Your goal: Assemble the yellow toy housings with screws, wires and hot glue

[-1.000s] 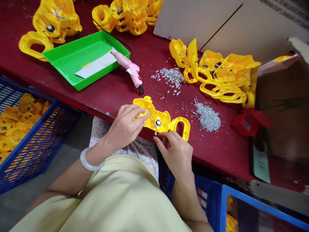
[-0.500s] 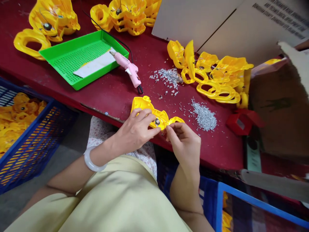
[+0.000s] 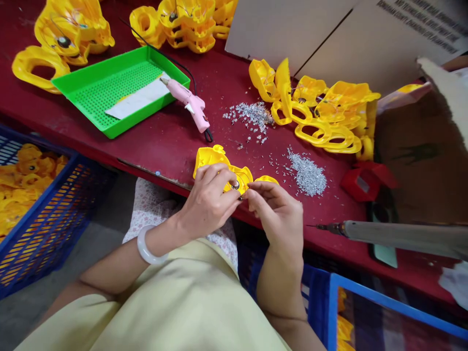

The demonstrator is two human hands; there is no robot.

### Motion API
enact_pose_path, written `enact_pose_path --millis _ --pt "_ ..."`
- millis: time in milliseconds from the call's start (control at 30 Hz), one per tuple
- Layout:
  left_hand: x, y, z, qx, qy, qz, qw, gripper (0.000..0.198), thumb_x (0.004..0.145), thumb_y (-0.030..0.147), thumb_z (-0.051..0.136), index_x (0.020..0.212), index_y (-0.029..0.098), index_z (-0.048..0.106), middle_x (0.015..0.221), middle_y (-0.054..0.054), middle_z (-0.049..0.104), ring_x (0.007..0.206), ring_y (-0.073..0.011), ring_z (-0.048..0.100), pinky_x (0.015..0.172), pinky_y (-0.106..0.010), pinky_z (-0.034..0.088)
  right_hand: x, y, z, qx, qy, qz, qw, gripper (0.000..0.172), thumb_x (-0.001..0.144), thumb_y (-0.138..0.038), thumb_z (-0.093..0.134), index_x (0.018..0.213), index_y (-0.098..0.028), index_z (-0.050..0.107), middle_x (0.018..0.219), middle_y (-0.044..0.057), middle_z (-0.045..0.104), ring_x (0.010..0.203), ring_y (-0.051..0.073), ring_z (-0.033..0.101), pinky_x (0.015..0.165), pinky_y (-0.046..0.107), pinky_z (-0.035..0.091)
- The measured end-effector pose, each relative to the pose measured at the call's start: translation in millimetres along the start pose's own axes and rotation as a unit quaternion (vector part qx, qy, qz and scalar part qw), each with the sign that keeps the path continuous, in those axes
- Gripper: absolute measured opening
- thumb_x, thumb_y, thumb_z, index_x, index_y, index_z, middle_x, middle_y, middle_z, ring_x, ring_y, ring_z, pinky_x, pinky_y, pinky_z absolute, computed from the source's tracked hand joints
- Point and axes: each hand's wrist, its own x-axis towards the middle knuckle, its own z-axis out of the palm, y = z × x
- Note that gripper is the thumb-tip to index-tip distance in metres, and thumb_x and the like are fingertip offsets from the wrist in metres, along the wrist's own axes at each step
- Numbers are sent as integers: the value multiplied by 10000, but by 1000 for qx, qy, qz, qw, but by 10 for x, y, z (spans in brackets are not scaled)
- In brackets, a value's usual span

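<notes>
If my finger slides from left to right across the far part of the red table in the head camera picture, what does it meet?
Yellow plastic handle, green plastic tray, pink glue gun, silver bits, yellow plastic pieces

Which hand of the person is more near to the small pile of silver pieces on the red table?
The right hand is nearer, beside the silver pieces but not touching them. The left hand is farther, holding the yellow plastic piece.
</notes>
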Motion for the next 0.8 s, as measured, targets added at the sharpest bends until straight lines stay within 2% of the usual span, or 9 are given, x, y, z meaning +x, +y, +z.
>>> enact_pose_path --millis 100,167,300,433,500,600,700,800 --pt "6 -29 -19 6 -8 18 1000 159 907 193 557 808 133 667 1022 -101 629 1082 -257 501 911 -403 381 17 11 -62 -62 -59 -21 996 147 784 -342 699 793 -196 681 713 -3 671 601 100 586 570 231 485" --pt "18 -80 -58 5 -28 32 999 170 922 203 540 845 132 675 1027 -101 626 1076 -254 500 912 -403 384 25 41 -100 -98 -66 -30 993 153 801 -337 679 754 -191 671 701 -8 656 611 96 575 583 229 468" --pt "109 -235 -188 33 -89 46 994 211 934 138 485 963 162 693 1037 -101 603 1070 -254 483 887 -403 395 39 116 -153 -119 -21 -6 993 196 806 -378 664 783 -184 660 721 -4 646 588 88 542 555 229 433" --pt "297 -304 -293 88 -191 86 974 204 942 169 499 961 168 702 997 -119 577 1087 -286 458 871 -412 401 65 155 -166 -127 8 16 992 238 789 -418 655 792 -181 648 706 5 641 555 95 527 541 248 439" --pt "382 -292 -288 108 -217 106 965 180 937 198 526 933 153 700 959 -117 569 1063 -289 463 861 -408 403 79 160 -158 -136 25 18 990 238 785 -419 644 785 -181 642 684 4 636 537 97 524 534 253 441" --pt "443 -279 -197 115 -214 149 959 185 929 203 547 827 132 683 886 -97 557 963 -260 485 808 -385 403 97 163 -145 -159 47 15 986 232 780 -414 636 766 -182 640 657 -2 632 521 99 533 537 256 443" --pt "423 -318 -76 101 -181 187 960 235 933 174 527 736 126 646 842 -88 560 890 -231 491 745 -359 398 109 176 -150 -189 70 2 979 231 775 -410 630 748 -181 643 662 3 648 540 109 556 567 265 456" --pt "369 -392 -11 75 -144 199 966 257 948 184 499 733 138 632 849 -90 586 876 -219 498 733 -351 407 119 207 -166 -210 85 3 974 235 769 -412 632 742 -179 649 674 9 664 559 116 569 589 270 458"
